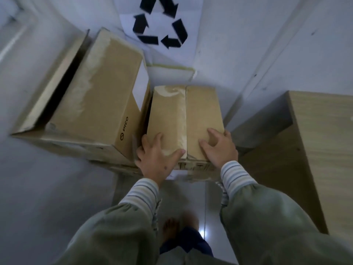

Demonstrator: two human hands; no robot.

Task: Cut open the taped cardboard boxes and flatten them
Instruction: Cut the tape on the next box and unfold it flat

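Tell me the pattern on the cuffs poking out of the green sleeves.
Pale horizontal stripes, white with blue-grey, on both striped knit cuffs, clearest in the head view.

Both arms are reaching forward and down, sleeves in grey-green with striped cuffs showing at the wrists. Left hand (158,157) is lying palm down, fingers spread and slightly bent, thumb pointing right. Right hand (219,148) is lying palm down too, fingers spread and curling a little, knuckles raised. Neither grip is closing around anything. A bare foot (170,229) is showing blurred below, between the arms.
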